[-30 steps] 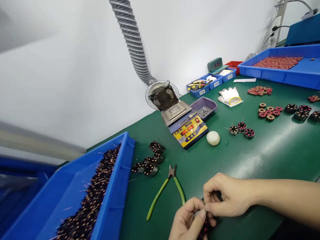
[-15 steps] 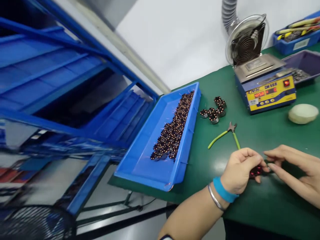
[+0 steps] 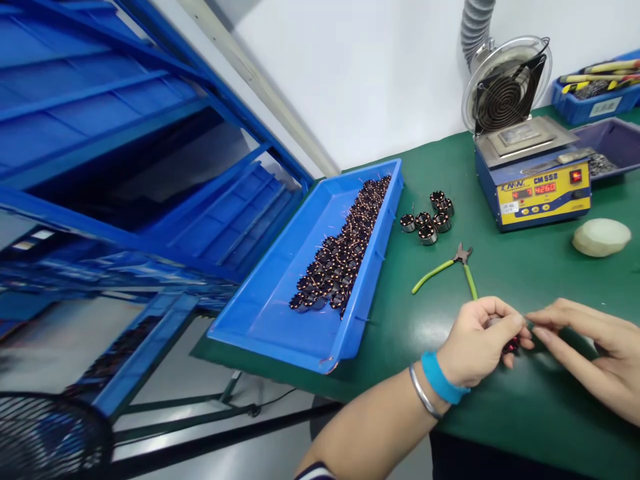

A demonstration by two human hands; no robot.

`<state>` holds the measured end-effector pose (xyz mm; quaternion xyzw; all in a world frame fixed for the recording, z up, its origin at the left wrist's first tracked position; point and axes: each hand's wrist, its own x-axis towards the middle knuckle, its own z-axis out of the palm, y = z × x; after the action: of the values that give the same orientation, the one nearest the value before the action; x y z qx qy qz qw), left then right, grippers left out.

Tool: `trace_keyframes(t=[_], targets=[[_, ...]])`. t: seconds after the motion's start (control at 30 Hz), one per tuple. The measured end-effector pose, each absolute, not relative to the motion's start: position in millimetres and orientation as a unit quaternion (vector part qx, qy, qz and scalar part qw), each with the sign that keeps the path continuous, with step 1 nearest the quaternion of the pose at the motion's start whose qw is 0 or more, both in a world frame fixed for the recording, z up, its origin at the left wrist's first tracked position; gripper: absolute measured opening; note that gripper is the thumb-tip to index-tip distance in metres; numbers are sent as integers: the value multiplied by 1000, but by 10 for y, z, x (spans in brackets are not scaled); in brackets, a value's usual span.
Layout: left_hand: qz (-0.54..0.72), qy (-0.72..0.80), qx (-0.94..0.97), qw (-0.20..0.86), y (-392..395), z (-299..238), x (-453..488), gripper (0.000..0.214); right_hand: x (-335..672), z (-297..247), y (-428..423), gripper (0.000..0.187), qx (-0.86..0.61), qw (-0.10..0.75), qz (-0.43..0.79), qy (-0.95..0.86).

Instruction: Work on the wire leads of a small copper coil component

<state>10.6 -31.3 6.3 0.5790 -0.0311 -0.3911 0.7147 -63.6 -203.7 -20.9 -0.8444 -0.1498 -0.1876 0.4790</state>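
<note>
Hands: two, both over the green table (image 3: 540, 413), near its front edge.
Left hand (image 3: 475, 343): fingers clamped on one small wound part (image 3: 511, 345), red and dark, mostly hidden by the grip.
Right hand (image 3: 597, 347): thumb and index fingertips nearly meeting, just beside the held part; whether a wire sits between them I cannot tell.
Left wrist: one blue band (image 3: 444, 379), one silver bangle (image 3: 424, 393).
Pliers (image 3: 434, 276): one pair, green handles spread, lying on the table just beyond the left hand; one handle runs down to that hand.
Loose ring parts (image 3: 428, 234): I count six, grouped between the tray and the heating unit, dark on top with copper-coloured dots.
Blue tray (image 3: 260, 333): one, on the table at my left; a heap of dark parts (image 3: 345, 253) lies along its right side, too many to count.
Heating unit (image 3: 545, 193): one, yellow front, two red readouts, the right one at 426.0.
Extraction hose (image 3: 477, 30): one, grey and ribbed, coming down behind the unit.
Pale lump (image 3: 601, 237): one, in front of the unit's right side.
Bins: two beyond the unit's right side, a purple bin (image 3: 623, 150) with small metal bits and a blue bin (image 3: 573, 109) with tools.
</note>
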Motion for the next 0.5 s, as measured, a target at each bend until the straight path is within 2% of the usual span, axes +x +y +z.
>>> trace_keyframes(t=[0.23, 0.5], targets=[[-406, -31, 605, 684, -329, 89, 108, 33, -592, -129, -2008, 10, -843, 469, -213, -157], [-445, -28, 583, 679, -337, 99, 113, 27, -601, -164, -2014, 22, -856, 464, -170, -150]])
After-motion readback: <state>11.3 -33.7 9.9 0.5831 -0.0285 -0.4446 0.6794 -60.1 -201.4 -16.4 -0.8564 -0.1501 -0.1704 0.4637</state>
